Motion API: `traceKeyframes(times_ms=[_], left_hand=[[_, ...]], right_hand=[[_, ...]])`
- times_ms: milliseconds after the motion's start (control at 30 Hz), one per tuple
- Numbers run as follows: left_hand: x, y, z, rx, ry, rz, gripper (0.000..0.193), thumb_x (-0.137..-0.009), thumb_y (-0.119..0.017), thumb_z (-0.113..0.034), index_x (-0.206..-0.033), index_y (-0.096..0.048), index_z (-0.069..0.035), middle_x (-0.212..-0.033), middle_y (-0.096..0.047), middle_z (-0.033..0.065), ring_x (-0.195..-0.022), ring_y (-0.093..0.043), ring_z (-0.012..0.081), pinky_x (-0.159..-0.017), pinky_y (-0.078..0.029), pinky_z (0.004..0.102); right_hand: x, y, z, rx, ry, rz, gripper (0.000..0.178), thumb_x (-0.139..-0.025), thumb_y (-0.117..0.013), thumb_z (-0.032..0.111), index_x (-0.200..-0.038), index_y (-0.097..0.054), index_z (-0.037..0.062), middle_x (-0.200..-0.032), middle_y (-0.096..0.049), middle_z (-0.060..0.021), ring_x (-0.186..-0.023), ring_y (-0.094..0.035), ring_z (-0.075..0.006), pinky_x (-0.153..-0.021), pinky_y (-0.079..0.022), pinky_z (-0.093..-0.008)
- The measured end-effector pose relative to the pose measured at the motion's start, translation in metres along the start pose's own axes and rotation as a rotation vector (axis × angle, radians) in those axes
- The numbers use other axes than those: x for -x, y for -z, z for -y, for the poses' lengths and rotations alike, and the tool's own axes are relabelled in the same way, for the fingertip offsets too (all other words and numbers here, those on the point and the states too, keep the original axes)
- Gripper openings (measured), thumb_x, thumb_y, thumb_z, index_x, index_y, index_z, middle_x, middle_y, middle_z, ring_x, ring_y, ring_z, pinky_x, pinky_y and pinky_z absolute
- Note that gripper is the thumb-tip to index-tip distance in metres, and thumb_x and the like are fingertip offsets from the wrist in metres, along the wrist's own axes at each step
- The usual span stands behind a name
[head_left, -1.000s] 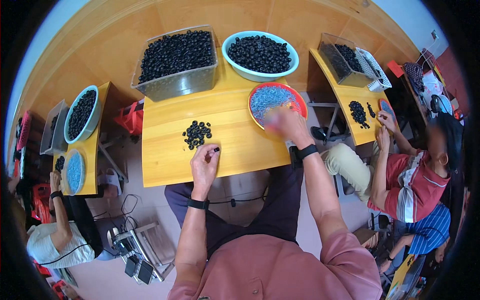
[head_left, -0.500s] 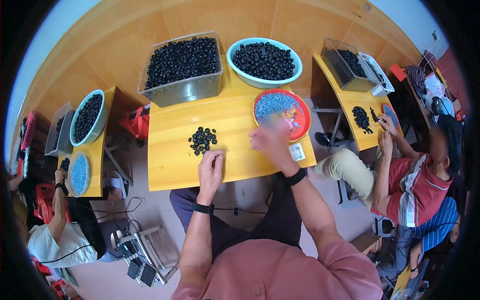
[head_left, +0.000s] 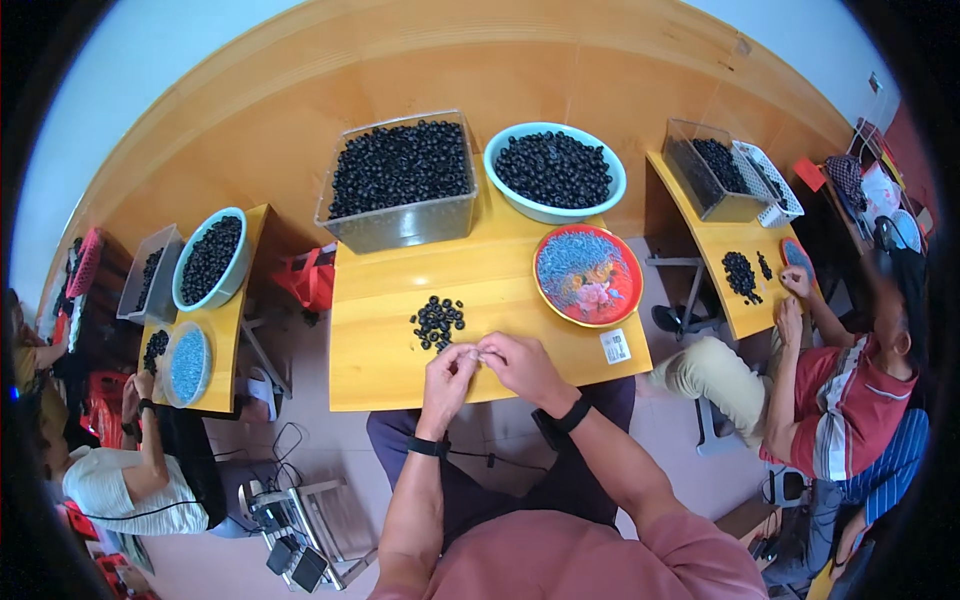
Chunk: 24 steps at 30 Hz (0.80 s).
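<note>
My left hand (head_left: 448, 372) and my right hand (head_left: 524, 364) meet fingertip to fingertip over the front edge of a yellow wooden desk (head_left: 380, 345). They pinch something small between them; it is too tiny to make out. A small pile of black round beads (head_left: 438, 321) lies just beyond my left hand. To the right sits a red plate (head_left: 588, 276) covered with small blue pieces. Further back stand a clear tub (head_left: 400, 180) and a light blue bowl (head_left: 555, 171), both full of black beads.
A white label (head_left: 615, 346) lies at the desk's right front corner. Similar desks stand either side: a person on the right (head_left: 840, 390) works over black beads (head_left: 738, 272), and another on the left (head_left: 120, 480) sits by a blue bowl (head_left: 210, 258) and blue plate (head_left: 187, 363).
My right hand has come back from the red plate to the desk's front edge and now meets my left hand. My left hand stayed near the bead pile.
</note>
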<state>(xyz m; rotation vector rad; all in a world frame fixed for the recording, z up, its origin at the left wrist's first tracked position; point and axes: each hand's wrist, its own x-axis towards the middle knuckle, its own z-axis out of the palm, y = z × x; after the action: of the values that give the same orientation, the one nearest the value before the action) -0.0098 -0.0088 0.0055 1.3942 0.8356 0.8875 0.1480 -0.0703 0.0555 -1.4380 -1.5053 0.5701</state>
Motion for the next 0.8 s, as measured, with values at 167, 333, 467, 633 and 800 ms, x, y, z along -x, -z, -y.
traceKeyframes(times_ms=[167,333,467,633,800], left_hand=[[0.002,0.000,-0.001,-0.054,0.013,0.022,0.017,-0.101,-0.065,-0.016,-0.106,-0.071,-0.001,-0.082,-0.063,-0.0026,-0.073,-0.054,0.0047,-0.066,-0.044,0.0211],[0.001,0.000,0.009,0.013,0.018,0.024,0.013,-0.099,-0.069,-0.013,-0.104,-0.071,-0.002,-0.082,-0.063,-0.0046,-0.072,-0.052,0.0032,-0.065,-0.043,0.0200],[0.001,-0.003,0.009,0.008,0.020,0.020,0.010,-0.098,-0.070,-0.011,-0.102,-0.072,-0.002,-0.082,-0.063,-0.0055,-0.073,-0.051,0.0027,-0.066,-0.043,0.0201],[0.002,-0.007,0.011,-0.120,-0.036,-0.068,0.014,-0.096,-0.071,-0.013,-0.100,-0.075,0.000,-0.078,-0.060,-0.0046,-0.066,-0.047,0.0041,-0.059,-0.040,0.0224],[0.001,-0.008,0.013,-0.055,-0.091,-0.148,0.040,-0.092,-0.072,0.000,-0.131,-0.060,-0.001,-0.092,-0.070,0.0046,-0.081,-0.064,0.0071,-0.075,-0.053,0.0237]], right_hand=[[0.004,0.000,-0.001,0.108,0.083,-0.029,0.009,-0.092,-0.067,0.008,-0.098,-0.065,0.0023,-0.088,-0.071,-0.0176,-0.080,-0.071,-0.0351,-0.070,-0.056,-0.0421],[0.009,-0.006,-0.009,0.129,0.124,-0.026,0.009,-0.092,-0.067,0.008,-0.096,-0.062,0.0019,-0.087,-0.069,-0.0178,-0.079,-0.069,-0.0366,-0.068,-0.054,-0.0434],[0.014,-0.008,-0.014,0.110,0.133,-0.041,0.009,-0.092,-0.068,0.009,-0.096,-0.062,0.0023,-0.087,-0.069,-0.0174,-0.080,-0.069,-0.0365,-0.068,-0.054,-0.0430],[0.012,-0.008,-0.022,0.135,0.049,-0.132,0.013,-0.089,-0.071,0.010,-0.099,-0.067,0.0025,-0.089,-0.071,-0.0153,-0.081,-0.071,-0.0325,-0.070,-0.055,-0.0411],[0.004,-0.015,-0.046,0.057,-0.102,-0.179,0.015,-0.088,-0.072,0.009,-0.099,-0.068,0.0013,-0.089,-0.073,-0.0147,-0.082,-0.072,-0.0306,-0.073,-0.056,-0.0403]])
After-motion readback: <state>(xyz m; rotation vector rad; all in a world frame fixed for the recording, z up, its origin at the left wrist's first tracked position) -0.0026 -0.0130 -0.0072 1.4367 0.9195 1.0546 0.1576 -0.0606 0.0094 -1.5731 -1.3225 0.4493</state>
